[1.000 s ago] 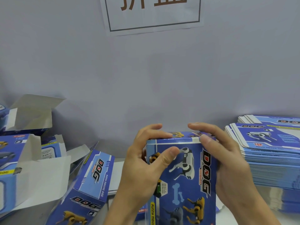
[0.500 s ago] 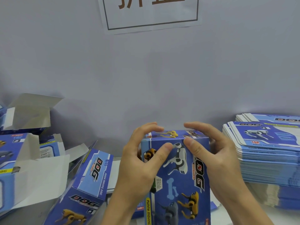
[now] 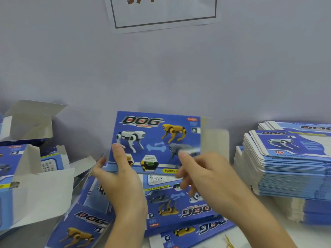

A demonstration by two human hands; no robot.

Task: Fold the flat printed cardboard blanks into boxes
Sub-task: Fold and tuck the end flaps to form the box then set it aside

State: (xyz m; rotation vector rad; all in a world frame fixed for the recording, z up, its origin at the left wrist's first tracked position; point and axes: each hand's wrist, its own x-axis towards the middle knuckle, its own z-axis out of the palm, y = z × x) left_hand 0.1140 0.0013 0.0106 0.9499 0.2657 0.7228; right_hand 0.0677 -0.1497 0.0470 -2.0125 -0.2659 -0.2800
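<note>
I hold a blue printed "DOG" box [image 3: 157, 138] up in front of me, long side level, with its front face of robot dogs towards me. My left hand [image 3: 123, 183] grips its lower left edge, thumb on the face. My right hand [image 3: 211, 178], blurred, holds the lower right part, thumb near the grey dog. A grey cardboard flap [image 3: 215, 140] stands open at the box's right end. Flat printed blanks [image 3: 179, 208] lie on the table under my hands.
A tall stack of flat blanks [image 3: 290, 169] stands at the right. Folded boxes with open flaps [image 3: 26, 126] crowd the left, and another box [image 3: 84, 224] lies at the front left. A grey wall with a paper sign [image 3: 164, 13] closes the back.
The box stood upright with both hands pressing its top end. Now it is turned on its side with the front face towards me, and an end flap shows open at the right.
</note>
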